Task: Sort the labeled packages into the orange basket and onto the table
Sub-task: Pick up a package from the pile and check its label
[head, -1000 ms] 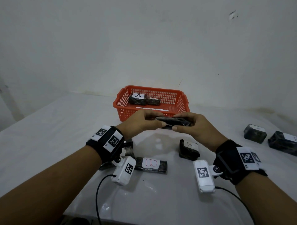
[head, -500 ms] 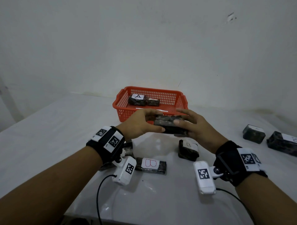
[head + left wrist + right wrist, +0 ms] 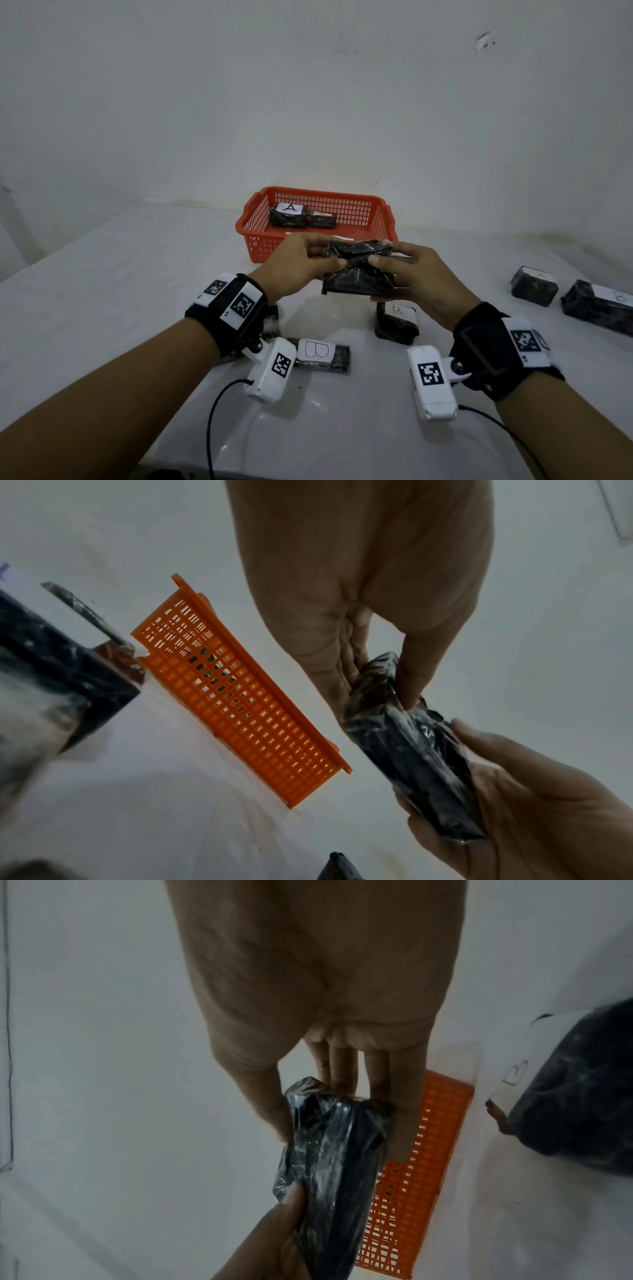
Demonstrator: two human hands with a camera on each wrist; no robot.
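Note:
Both hands hold one black plastic-wrapped package (image 3: 358,270) in the air just in front of the orange basket (image 3: 260,236). My left hand (image 3: 301,263) pinches its left end between thumb and fingers, and my right hand (image 3: 411,274) pinches the right end. The side turned toward me shows no label. In the left wrist view the package (image 3: 411,756) runs from my left hand (image 3: 380,685) toward the right hand (image 3: 514,791). In the right wrist view the package (image 3: 329,1164) hides part of the basket (image 3: 421,1177). Inside the basket lies a package labelled A (image 3: 287,214) beside another dark one (image 3: 320,220).
On the white table (image 3: 102,291) lie a flat package labelled B (image 3: 322,353) under my left wrist, a block labelled B (image 3: 397,322) under my right hand, and two more wrapped packages (image 3: 534,289), (image 3: 599,310) at the right. Cables run off the near edge.
The two hands have turned the package from lying flat and edge-on to showing a broad unlabelled face toward me. It stays in front of the basket.

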